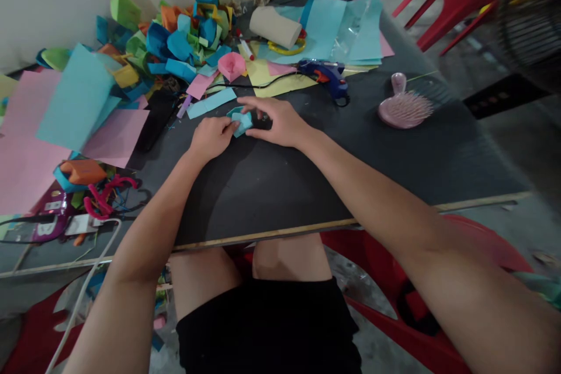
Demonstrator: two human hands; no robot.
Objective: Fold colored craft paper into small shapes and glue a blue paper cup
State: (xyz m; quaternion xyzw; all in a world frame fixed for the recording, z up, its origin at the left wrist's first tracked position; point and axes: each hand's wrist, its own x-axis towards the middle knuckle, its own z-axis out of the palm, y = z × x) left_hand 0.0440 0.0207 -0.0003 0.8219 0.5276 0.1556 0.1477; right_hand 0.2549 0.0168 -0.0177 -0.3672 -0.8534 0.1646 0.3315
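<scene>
A small folded light-blue paper piece (242,123) is pinched in my left hand (213,139), whose thumb presses on its face. My right hand (280,121) is beside it with thumb and fingers apart, curved around the piece's right side; a gap shows between them. Just behind lies a flat light-blue paper strip (211,103). A pink folded paper piece (232,65) sits farther back, next to a small pink paper square (200,85).
A blue glue gun (326,77) lies behind my right hand, a pink hairbrush (405,106) to the right. Folded colored paper pieces (175,41) heap at the back left. Pink sheets (30,128) cover the left side. A purple power strip (55,213) sits front left.
</scene>
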